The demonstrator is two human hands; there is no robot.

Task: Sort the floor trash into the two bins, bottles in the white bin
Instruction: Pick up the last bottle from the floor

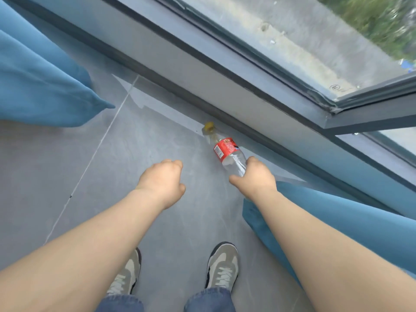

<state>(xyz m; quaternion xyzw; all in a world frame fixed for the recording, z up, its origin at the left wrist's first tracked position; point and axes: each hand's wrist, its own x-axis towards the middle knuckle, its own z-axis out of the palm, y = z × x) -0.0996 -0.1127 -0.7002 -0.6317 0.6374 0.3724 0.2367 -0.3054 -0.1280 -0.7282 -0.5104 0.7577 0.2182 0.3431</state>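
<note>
Hands: right hand [254,176] extended, fingers wrapped round bottle [226,150] base | left hand [162,179] extended, curled, empty

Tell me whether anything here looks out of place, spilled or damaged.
Only the plastic bottle stands out. It is down by the dark baseboard under the window, yellow cap pointing away, and the right hand has a grip on its clear bottom end. Its body looks slightly creased. No spill shows on the floor.

The clear glass window pane [292,55] carries a small oval stamp [334,87] that looks like "CCC", near its lower corner. Print on the red label [225,148] of the clear plastic bottle [234,164] is too blurred to read.
</note>
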